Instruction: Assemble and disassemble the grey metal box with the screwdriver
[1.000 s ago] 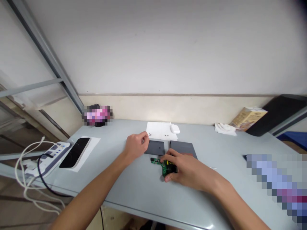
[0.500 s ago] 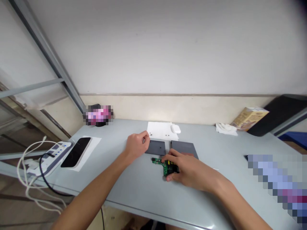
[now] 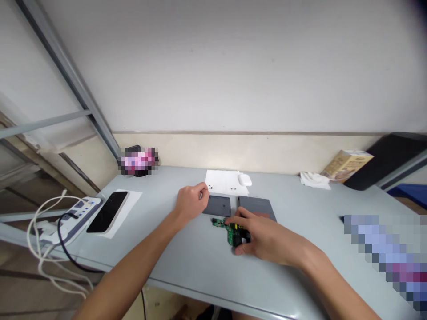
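My right hand (image 3: 263, 235) grips a green circuit board (image 3: 230, 234) with black and yellow parts, fingers over its top and the thumb at its near side. The palm hides the board's right part. My left hand (image 3: 191, 202) is curled closed at the left end of a flat dark grey panel (image 3: 217, 206). Whatever its fingers may hold is hidden. A larger dark grey casing piece (image 3: 256, 205) lies behind my right hand, partly covered by it. Beyond the panel, several tiny dark screws (image 3: 233, 189) rest on a white paper sheet (image 3: 220, 178).
A white earbud case (image 3: 245, 179) sits on the paper's right side. To the left are a phone (image 3: 108, 211) on paper and a power strip (image 3: 75, 218) with cables. Crumpled tissue (image 3: 315, 180) and a carton (image 3: 347, 165) stand at the back right of the grey desk (image 3: 187, 266).
My right thumb has shifted slightly to the right along the board, uncovering more of a black part near it. My left hand stays closed in the same place.
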Tool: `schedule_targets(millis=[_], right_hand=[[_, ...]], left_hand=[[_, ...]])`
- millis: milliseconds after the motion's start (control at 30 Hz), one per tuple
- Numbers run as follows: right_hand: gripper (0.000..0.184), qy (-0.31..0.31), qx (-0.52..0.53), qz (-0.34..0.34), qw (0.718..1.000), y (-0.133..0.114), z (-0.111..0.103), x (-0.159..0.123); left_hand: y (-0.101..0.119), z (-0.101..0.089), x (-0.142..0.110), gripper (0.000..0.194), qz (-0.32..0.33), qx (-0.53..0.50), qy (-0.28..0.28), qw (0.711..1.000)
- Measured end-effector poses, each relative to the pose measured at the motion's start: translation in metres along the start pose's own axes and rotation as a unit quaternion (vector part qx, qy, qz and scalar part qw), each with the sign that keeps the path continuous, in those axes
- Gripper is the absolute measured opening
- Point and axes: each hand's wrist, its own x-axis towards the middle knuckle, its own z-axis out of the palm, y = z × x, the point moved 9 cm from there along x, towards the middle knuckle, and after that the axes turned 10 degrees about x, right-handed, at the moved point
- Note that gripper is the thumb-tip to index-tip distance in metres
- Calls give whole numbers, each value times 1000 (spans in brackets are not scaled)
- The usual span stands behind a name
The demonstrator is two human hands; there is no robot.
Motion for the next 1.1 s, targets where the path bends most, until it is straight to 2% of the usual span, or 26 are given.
schedule_targets(millis=[200,467,667,867,1100], right_hand=[[56,-8,0,1,1000,-1,0,-1],[60,-11,10,7,1000,2,1,0],[55,2,8,-9,1000,1,1,2],[56,-3,14,-14,1000,3,1,4],[56,-5,8,-11,1000,2,1,4]], left_hand=[[-1,0,1,27,-3,13,-3,1000],[-17,19,4,23,-75,88,-110,987],[-20,22,3,23,-95,134,-112,980],[-20,27,1,33,-87,114,-127,981],[-20,29,1,34,-75,107,-118,984]])
